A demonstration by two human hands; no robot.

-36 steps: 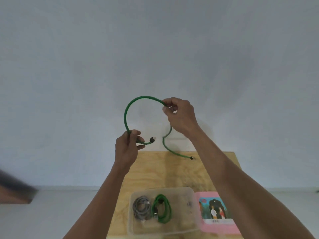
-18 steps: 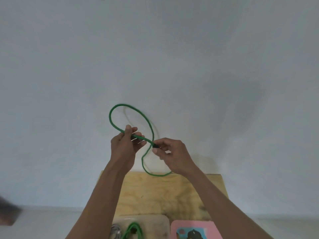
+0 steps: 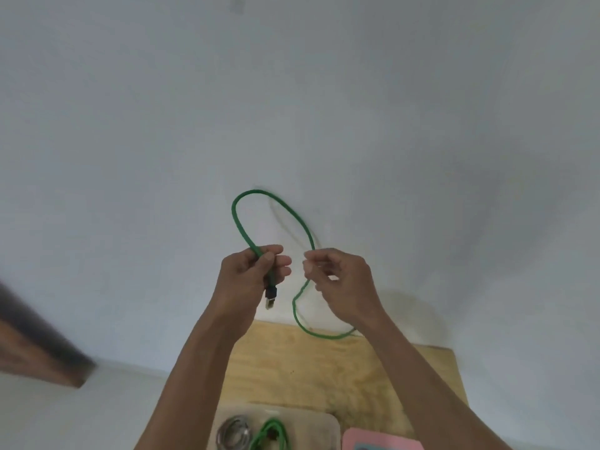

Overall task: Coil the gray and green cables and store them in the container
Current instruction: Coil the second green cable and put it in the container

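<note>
A green cable [image 3: 238, 219] rises in a loop in front of the wall. My left hand [image 3: 250, 274] grips it just above its black connector [image 3: 270, 295], which hangs down below the fist. The loop's other side runs down into my right hand [image 3: 341, 280], whose fingers curl round it. Below that hand the cable sags in a curve onto the wooden table [image 3: 324, 368]. At the bottom edge a clear container [image 3: 324, 420] holds a coiled gray cable [image 3: 233, 435] and a coiled green cable [image 3: 271, 431].
A pink box [image 3: 380, 443] lies right of the container at the bottom edge. A dark brown blurred object [image 3: 39, 345] juts in from the left. A plain pale wall fills the view behind the table.
My left hand has turned so the connector now hangs downward. My right hand has left the connector end and sits a little right on the loop's other strand. The view has dipped slightly.
</note>
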